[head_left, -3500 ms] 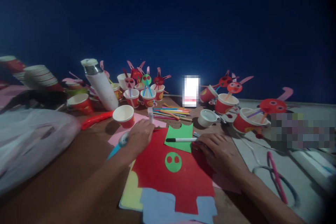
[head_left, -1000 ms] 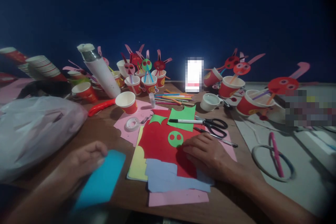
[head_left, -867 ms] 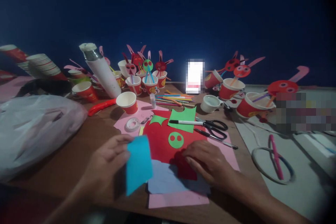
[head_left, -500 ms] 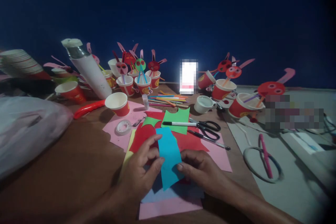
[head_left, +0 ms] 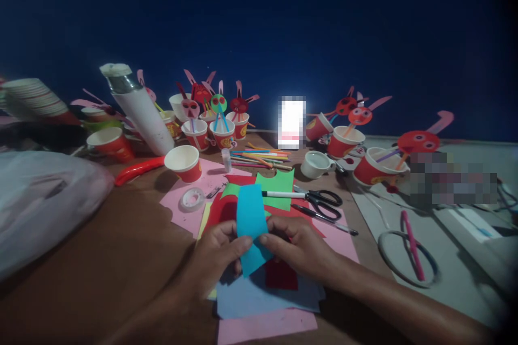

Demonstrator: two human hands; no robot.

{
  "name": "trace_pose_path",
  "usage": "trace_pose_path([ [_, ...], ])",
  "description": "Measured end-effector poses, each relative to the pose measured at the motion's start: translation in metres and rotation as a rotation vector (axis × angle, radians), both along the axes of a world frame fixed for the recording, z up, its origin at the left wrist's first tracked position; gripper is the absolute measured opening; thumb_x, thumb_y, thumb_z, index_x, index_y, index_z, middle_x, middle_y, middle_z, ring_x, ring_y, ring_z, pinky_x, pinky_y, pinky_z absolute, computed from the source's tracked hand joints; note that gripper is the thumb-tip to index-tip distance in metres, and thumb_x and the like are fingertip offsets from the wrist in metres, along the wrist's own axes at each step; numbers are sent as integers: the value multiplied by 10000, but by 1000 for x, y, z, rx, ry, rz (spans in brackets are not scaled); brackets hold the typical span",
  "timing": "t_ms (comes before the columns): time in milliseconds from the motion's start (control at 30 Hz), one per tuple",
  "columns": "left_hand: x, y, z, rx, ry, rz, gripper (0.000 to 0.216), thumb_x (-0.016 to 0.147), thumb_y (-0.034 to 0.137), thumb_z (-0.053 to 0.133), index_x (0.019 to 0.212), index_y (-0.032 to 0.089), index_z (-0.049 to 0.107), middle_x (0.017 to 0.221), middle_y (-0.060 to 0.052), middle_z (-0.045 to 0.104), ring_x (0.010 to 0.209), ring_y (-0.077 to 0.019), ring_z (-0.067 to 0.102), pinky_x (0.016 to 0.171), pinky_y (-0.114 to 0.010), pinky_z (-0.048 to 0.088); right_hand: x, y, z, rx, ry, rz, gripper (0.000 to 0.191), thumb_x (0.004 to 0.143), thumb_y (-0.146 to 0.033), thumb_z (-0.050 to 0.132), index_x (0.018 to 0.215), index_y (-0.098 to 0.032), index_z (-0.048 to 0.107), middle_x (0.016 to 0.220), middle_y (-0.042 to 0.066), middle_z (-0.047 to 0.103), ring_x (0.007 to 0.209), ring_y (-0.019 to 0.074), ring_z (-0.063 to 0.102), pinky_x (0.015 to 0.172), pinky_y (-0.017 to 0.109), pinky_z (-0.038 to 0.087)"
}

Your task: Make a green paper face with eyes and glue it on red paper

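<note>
Nearest the camera, both forearms come in low over the counter [head_left: 101, 259] and meet at a strip of blue paper [head_left: 250, 221]. The strip is held off the paper pile, its long axis running roughly upright and leaning slightly left — top end free above the knuckles, bottom corner pointing down toward the stack.

Left hand [head_left: 216, 256]: fingers pinched on the strip's left edge, thumb in front, wrist turned in. Right hand [head_left: 299, 245]: fingers pinched on the right edge at about the same height, knuckles up. Both grasp the strip at mid-length; neither is nearer than the other — the paper sits between the two thumbs.

Directly under the strip lies the stack: a pink sheet [head_left: 267, 324] lowest and nearest, a pale blue sheet [head_left: 267, 296] over it, red paper [head_left: 281, 275] showing below the right hand.

Just beyond the strip, a green sheet [head_left: 279, 186] with a white marker [head_left: 279, 194] lying across it. Right of the strip, black-handled scissors [head_left: 321, 199] and a pen [head_left: 332, 221]. Left of it, a tape roll [head_left: 192, 198] and a red paper cup [head_left: 184, 163] on pink paper.

Farther back from the strip: a loose bundle of coloured sticks [head_left: 259, 157], a white tilted bottle [head_left: 135, 110], cups with paper faces on sticks [head_left: 218, 118]. Well to the left, a plastic bag [head_left: 44, 199].
</note>
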State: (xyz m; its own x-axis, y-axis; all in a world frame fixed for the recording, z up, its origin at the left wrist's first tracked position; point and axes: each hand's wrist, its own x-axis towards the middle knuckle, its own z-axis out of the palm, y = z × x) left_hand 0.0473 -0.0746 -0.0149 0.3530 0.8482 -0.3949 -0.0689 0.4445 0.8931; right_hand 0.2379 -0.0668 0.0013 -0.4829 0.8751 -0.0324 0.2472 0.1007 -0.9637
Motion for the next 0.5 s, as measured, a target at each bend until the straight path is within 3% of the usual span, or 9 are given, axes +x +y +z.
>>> trace_pose_path([
  [167,-3,1,6,104,89,74,316,724,454,646,800,151,594,400,57,489,338,-58,404,344,-148,280,-11,4,0,-20,-2,-52,275,869,-341,506,664,-159,489,602,-42,450,555,73,404,508,188,329],
  [333,-2,2,20,183,169,149,273,676,409,671,724,149,606,450,37,530,380,-72,442,386,-174,333,-13,4,-4,-14,-57,-8,280,859,-365,525,667,-163,508,634,-26,513,577,85,452,519,194,346],
  [500,-1,1,21,177,266,152,243,689,391,632,687,152,590,414,44,498,363,-74,416,377,-178,308,-13,4,-4,28,-117,-30,274,862,-338,517,649,-167,505,607,-25,538,562,89,478,510,192,344],
])
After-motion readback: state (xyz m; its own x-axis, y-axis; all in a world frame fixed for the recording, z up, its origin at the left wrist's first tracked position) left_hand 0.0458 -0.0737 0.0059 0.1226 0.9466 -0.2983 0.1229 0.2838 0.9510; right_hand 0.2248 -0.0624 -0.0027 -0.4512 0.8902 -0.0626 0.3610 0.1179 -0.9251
